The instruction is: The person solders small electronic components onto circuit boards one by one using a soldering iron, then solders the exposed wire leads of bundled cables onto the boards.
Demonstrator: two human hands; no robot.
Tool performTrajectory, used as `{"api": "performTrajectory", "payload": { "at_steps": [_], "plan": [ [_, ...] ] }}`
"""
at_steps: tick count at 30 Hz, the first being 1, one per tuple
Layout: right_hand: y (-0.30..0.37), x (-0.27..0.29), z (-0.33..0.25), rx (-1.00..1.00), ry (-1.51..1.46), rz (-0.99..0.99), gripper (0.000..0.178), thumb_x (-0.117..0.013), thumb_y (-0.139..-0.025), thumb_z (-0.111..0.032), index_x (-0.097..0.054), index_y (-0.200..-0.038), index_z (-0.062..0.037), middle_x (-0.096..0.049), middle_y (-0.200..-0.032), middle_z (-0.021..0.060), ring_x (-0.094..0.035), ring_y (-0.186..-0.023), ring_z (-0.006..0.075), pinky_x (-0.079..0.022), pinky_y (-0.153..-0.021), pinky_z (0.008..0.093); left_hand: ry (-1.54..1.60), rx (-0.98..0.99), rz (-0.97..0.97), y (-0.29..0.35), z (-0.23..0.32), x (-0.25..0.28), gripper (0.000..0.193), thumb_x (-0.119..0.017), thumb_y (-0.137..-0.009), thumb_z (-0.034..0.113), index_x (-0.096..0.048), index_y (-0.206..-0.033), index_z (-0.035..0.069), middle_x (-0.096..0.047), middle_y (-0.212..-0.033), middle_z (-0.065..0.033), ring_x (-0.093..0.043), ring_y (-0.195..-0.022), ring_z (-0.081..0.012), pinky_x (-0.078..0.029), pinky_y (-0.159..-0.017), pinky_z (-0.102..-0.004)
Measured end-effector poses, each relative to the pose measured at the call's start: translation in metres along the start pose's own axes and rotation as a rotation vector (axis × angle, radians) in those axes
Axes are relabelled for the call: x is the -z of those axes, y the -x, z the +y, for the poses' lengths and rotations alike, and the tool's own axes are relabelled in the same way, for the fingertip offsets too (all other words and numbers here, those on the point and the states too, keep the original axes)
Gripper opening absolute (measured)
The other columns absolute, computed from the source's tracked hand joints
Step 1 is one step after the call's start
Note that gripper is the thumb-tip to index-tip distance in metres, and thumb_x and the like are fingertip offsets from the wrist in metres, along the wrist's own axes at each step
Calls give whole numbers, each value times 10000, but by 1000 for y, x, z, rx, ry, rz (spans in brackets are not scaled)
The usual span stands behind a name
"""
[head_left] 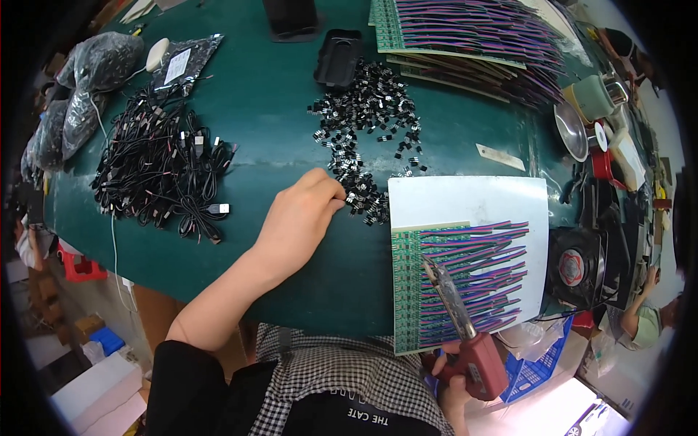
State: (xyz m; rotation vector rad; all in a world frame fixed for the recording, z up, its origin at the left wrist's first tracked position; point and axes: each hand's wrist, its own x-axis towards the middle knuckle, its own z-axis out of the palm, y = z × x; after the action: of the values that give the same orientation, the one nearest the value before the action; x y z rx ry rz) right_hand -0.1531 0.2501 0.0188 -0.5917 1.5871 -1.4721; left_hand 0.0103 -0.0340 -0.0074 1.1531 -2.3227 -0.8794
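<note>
My left hand (pixel 299 214) reaches to the near left edge of a pile of small black parts with silvery metal pins (pixel 367 109). Its fingers are pinched together, and whatever is between them is hidden. In my right hand (pixel 454 392), low in the picture, is a red soldering gun (pixel 483 363). The gun's metal tip points up and left, over a green circuit board panel (pixel 407 305). Rows of red, blue and dark wires (pixel 483 269) run rightward from that panel. Beneath it lies a white sheet (pixel 469 200).
Black USB cables (pixel 160 160) lie heaped on the left, before plastic-wrapped bundles (pixel 102 65). More wired panels (pixel 465 29) are stacked at the far right. A black tray (pixel 339 58) stands behind the parts. On the right are a small fan (pixel 574 267), a metal bowl (pixel 570 132) and a flat strip (pixel 502 156).
</note>
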Motion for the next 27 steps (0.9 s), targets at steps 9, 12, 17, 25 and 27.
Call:
{"api": "performTrajectory", "payload": {
  "at_steps": [9, 12, 17, 25, 27],
  "plan": [
    [6, 9, 11, -30, -70, -45, 668, -692, -781, -445, -474, -1218, 10, -566, -1140, 118, -549, -748, 153, -429, -676, 288, 1157, 523, -264, 26, 35, -7, 67, -582, -861, 5, -588, -903, -48, -629, -790, -93, -617, -667, -132, -516, -613, -237],
    [8, 10, 12, -41, -85, -50, 662, -699, -779, -433, -476, -1215, 12, -567, -1141, 116, -552, -754, 156, -434, -697, 296, 1191, 576, -309, 29, 46, -8, 69, -578, -853, -11, -592, -909, -48, -634, -805, -94, -634, -703, -143, -520, -645, -240],
    [7, 8, 9, -57, -78, -3, 691, -721, -754, -445, -485, -1193, 33, -590, -1099, 120, -566, -735, 159, -445, -695, 295, 1067, 548, -326, 34, 54, -12, 99, -569, -843, -19, -571, -939, -42, -636, -836, -72, -632, -765, -127, -514, -702, -235],
    [3, 17, 7, -153, 194, -85, 770, -688, -716, -588, -495, -1094, 55, -580, -927, 102, -522, -595, 143, -403, -518, 253, 1038, 491, -247, 37, 52, -30, 197, -552, -821, -57, -426, -949, 26, -593, -790, -38, -586, -723, -81, -474, -641, -224],
    [6, 23, 11, -161, 217, -107, 759, -694, -713, -583, -506, -1086, 51, -578, -922, 93, -519, -608, 136, -399, -529, 247, 1037, 487, -245, 38, 52, -33, 218, -553, -817, -60, -409, -950, 35, -594, -800, -37, -584, -733, -75, -467, -636, -223]
  ]
}}
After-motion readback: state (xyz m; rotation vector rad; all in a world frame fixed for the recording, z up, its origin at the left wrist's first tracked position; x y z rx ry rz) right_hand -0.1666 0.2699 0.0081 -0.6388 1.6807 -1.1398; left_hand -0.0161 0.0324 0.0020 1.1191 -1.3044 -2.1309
